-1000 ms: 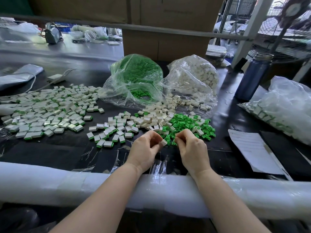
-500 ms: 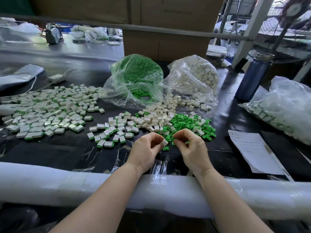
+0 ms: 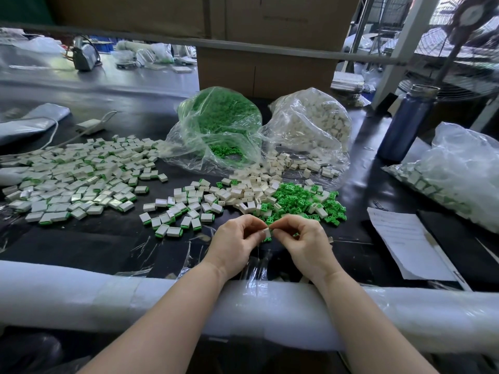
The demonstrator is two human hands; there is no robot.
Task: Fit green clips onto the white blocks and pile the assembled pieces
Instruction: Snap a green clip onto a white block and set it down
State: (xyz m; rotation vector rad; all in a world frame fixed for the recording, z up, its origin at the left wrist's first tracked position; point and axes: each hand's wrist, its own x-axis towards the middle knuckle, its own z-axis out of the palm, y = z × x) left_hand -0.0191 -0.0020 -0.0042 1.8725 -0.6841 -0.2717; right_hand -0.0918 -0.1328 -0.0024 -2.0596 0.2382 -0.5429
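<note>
My left hand (image 3: 235,244) and my right hand (image 3: 303,242) meet over the black table near its front edge, both pinching one small white block (image 3: 266,233) with a bit of green under it. Behind the hands lie loose green clips (image 3: 297,202) and loose white blocks (image 3: 251,190). A small group of assembled pieces (image 3: 175,217) sits to the left of my hands, and a large spread of assembled pieces (image 3: 73,179) covers the far left.
An open bag of green clips (image 3: 218,125) and a bag of white blocks (image 3: 313,122) stand behind the piles. A blue bottle (image 3: 406,125), a bag of finished pieces (image 3: 459,174) and a paper sheet (image 3: 405,241) are on the right. A foam-wrapped rail (image 3: 81,295) runs along the front edge.
My hands drew apart half a second ago, the left keeping the white block; now they have closed together again on the block.
</note>
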